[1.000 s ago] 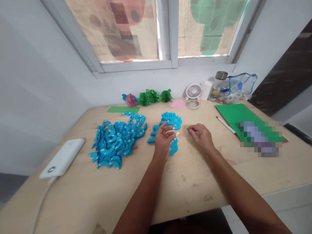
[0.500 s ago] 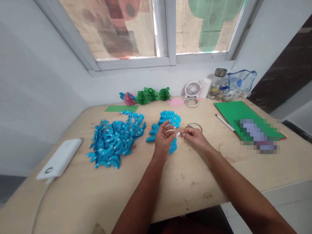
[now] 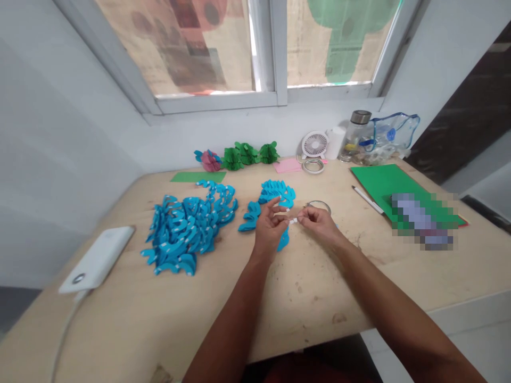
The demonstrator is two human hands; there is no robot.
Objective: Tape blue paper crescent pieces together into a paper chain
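1. The right hand (image 3: 319, 223) has its grip closed to a fine pinch, thumb and forefinger nipping the right end of a small white strip (image 3: 293, 220).
2. The strip sits just above the bench (image 3: 303, 298), at 9 o'clock from the right grip, bridging the narrow gap between the two hands.
3. The left hand (image 3: 268, 230) is at 9 o'clock from the strip. Its fingers are curled and the forefinger is raised, with the fingertips reaching the strip's left end. I cannot tell whether this grip actually clamps the strip.
4. A blue cut-out (image 3: 283, 240) peeks from under the left palm at 5 o'clock; whether it is held or just lies there is hidden.
5. A tape ring (image 3: 318, 204) lies flat on the bench at 12 o'clock from the right hand, just beside its knuckles.
6. A small blue pile (image 3: 275, 192) is at 12 o'clock from the left hand, and a big blue heap (image 3: 187, 226) is well off at 9 o'clock.
7. A white power bank (image 3: 98, 259) lies beyond the heap at 8 o'clock.
8. A green sheet (image 3: 383, 183) and a pen (image 3: 367, 199) lie at 2 o'clock from the right hand.
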